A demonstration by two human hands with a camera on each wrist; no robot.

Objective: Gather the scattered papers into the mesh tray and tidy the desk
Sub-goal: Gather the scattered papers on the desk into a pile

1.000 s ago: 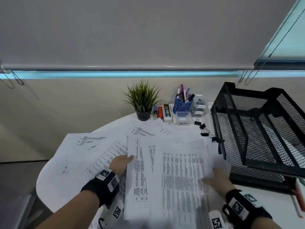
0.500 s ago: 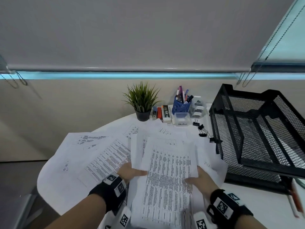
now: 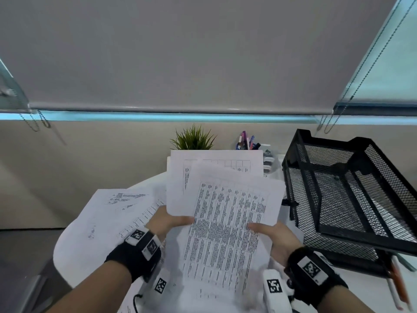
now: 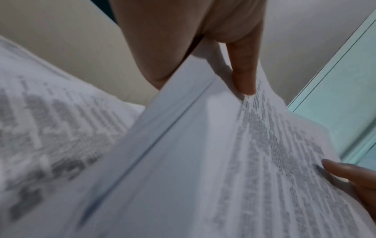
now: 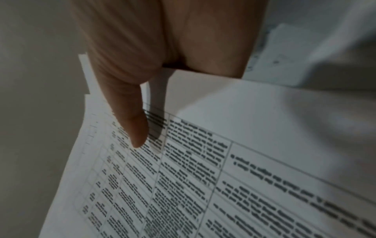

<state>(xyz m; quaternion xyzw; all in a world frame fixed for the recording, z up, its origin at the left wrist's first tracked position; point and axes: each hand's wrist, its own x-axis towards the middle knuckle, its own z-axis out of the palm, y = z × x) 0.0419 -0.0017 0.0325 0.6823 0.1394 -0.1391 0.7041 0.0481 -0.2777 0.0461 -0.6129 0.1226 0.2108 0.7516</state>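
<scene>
A loose stack of printed papers is lifted off the white desk and tilted up toward me, held from both sides. My left hand grips its left edge, thumb on top of the sheets. My right hand grips the right edge, thumb pressed on the printed table. More sheets lie spread on the desk at the left. The black mesh tray stands to the right of the stack; I see no paper in it.
A small potted plant and a blue pen holder stand at the back of the desk, partly hidden by the raised papers. A binder clip lies beside the tray. Pens lie at the right near the tray's front corner.
Both hands closed in on the sheets from left and right, gathered them together and raised the stack off the desk, so it hides the clutter at the back.
</scene>
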